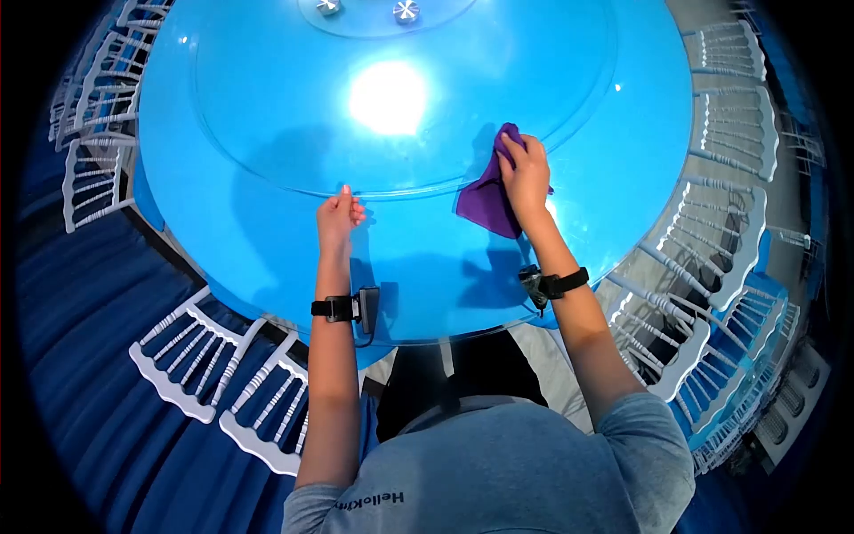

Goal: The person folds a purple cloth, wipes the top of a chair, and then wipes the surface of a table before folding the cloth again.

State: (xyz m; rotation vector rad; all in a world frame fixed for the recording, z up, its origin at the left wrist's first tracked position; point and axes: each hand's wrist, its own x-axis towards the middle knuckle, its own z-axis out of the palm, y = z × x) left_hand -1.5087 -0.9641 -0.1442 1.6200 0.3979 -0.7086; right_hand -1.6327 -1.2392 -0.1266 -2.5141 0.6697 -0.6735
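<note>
A purple cloth [491, 198] lies bunched on the blue round table [427, 285], partly across the edge of a clear glass turntable [267, 116]. My right hand [527, 173] presses on this cloth, fingers bent around its upper part. One corner of the fabric spreads out to the left of the hand. Over on the left, my left hand [339, 218] is closed with its fingers curled and nothing showing in them. The tip of one digit reaches the turntable's near rim.
Two small shiny metal knobs [406, 11] sit toward the turntable's centre. White spindle-back chairs [191, 356] ring the table on both sides. Dark blue draped fabric [98, 356] covers the lower left. A black strapped device [342, 308] is on each wrist.
</note>
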